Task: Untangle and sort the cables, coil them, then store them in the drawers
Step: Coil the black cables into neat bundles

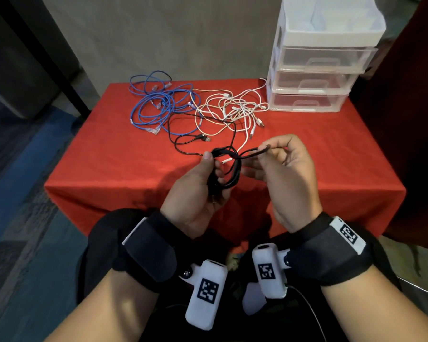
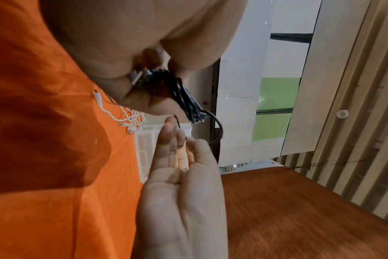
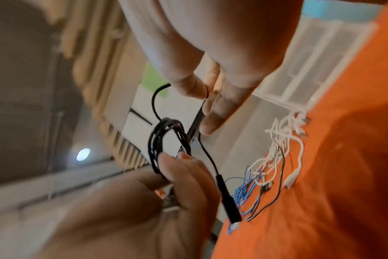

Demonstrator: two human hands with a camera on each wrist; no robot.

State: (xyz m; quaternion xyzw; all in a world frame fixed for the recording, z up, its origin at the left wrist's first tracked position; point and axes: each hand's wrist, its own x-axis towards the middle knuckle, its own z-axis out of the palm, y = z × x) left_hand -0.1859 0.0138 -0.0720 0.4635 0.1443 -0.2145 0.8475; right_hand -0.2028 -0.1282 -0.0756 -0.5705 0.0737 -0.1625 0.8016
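Both hands gripped the black cable coil (image 1: 224, 169): left hand (image 1: 198, 191) clasping, right hand (image 1: 284, 166) pinching its end; beyond, blue cables (image 1: 156, 104), white cables (image 1: 235, 107), drawers (image 1: 314, 77) on red tablecloth (image 1: 124, 154).

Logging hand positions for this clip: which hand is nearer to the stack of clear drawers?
Right. The right hand is over the table's near middle, pinching the black cable, below-left of the drawers. The left hand, gripping the coil, is farther left.

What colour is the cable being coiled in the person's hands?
Black. The coiled cable shows best in the head view, held in the left hand.
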